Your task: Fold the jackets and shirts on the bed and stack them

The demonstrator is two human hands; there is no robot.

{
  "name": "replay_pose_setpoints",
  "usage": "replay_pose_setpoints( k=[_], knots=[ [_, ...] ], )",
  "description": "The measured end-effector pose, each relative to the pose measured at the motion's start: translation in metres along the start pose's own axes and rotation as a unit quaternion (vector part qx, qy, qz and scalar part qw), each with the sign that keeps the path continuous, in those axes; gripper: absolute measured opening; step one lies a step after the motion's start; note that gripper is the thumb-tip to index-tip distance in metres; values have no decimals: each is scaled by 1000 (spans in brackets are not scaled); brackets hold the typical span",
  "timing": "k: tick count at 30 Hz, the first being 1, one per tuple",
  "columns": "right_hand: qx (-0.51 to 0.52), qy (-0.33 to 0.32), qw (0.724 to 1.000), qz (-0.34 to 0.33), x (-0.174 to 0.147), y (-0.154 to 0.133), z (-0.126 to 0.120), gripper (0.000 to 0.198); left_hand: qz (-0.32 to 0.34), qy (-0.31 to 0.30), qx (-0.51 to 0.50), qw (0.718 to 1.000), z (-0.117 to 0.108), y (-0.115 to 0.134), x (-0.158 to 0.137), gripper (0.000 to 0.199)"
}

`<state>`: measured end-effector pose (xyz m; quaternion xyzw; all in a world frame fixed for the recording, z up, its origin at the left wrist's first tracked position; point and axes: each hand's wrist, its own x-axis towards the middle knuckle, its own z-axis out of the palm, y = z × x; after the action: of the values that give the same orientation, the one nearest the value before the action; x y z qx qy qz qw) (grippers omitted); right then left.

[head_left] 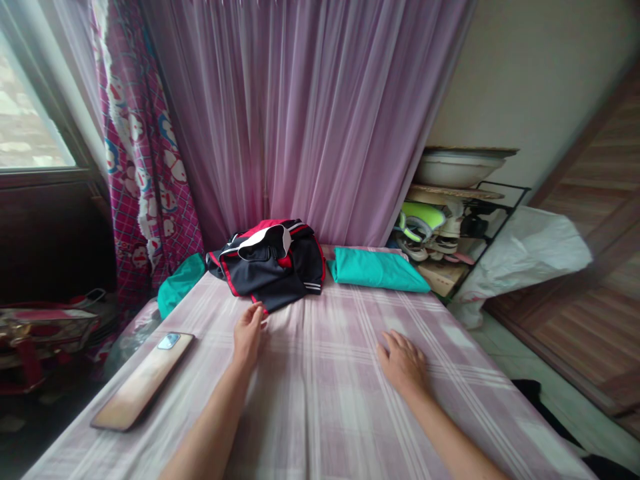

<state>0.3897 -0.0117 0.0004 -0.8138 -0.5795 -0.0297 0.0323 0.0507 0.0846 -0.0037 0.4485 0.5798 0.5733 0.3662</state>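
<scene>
A navy sports garment [280, 280] with red trim, white stripes and a white collar-like band lies bunched at the far end of the bed-like surface. At its near corner is my left hand [247, 333], fingers closed in a pinch against the red-trimmed edge; the exact grip is partly hidden. My right hand [403, 360] rests palm down on the plaid sheet [340, 400], fingers stretched out, holding nothing. Beyond it lies a folded teal cloth [380, 270], just right of the garment.
A phone [145, 380] lies face down near the left edge. Another teal cloth [181, 283] hangs over the far left corner. Purple curtains [310, 120] close off the back. To the right stand a shoe rack [493, 243] with a basin [463, 168] on top and a white plastic bag [530, 250].
</scene>
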Motion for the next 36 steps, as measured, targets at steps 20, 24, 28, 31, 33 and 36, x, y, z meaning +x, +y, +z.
replay_pose_setpoints(
  k=[20, 24, 28, 31, 33, 36],
  knots=[
    [18, 60, 998, -13, 8, 8, 25, 45, 112, 93, 232, 962, -1, 68, 151, 47],
    [38, 73, 997, -14, 7, 7, 24, 44, 266, 60, 300, 914, 15, 86, 101, 41],
    [97, 96, 990, -21, 9, 9, 26, 43, 423, -35, 355, 833, 43, 83, 17, 35],
    [188, 137, 972, -21, 15, 17, 31, 46, 447, -142, 343, 814, 61, 69, -53, 34],
    [257, 174, 951, 17, 19, 27, 36, 50, 444, -234, 315, 805, 67, 61, -91, 34],
    [328, 204, 915, 116, 19, 40, 44, 54, 434, -289, 299, 799, 64, 54, -119, 34]
  ],
)
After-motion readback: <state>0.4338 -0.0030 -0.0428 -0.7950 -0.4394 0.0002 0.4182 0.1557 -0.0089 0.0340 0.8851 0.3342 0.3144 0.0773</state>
